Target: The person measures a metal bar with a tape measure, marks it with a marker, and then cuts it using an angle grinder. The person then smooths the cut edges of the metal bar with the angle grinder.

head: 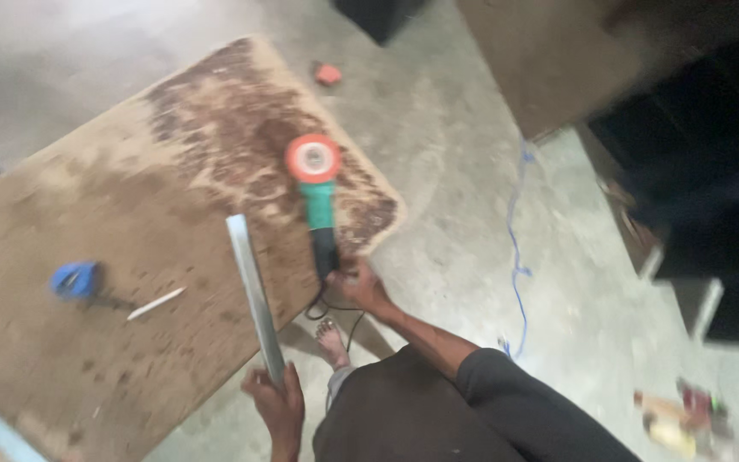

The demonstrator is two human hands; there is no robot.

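- Your right hand [361, 289] is wrapped around the black rear handle of the angle grinder [318, 201], fingers closed on it. The grinder lies flat on the wooden board [70, 342], so the board carries its weight and not your wrist.
- The grinder's orange disc [313, 158] points away from you, over the dark, stained part of the board near its rounded far corner. Its black cord [322, 310] loops off the board edge just below your hand.
- Your left hand [277, 404] is closed on the near end of a long metal strip [254, 291]. The strip slopes up across the board edge, just left of the grinder, its far end resting on or just above the board; the blur hides which.
- Further left on the board lie a blue tape measure [74, 280] and a white pencil [156, 303], well apart from the grinder and out of the disc's reach.
- Your bare foot [332, 340] stands on the concrete floor [455, 171] just under the board edge, close to the cord.
- A blue cord [517, 248] trails across the floor to the right of the board.
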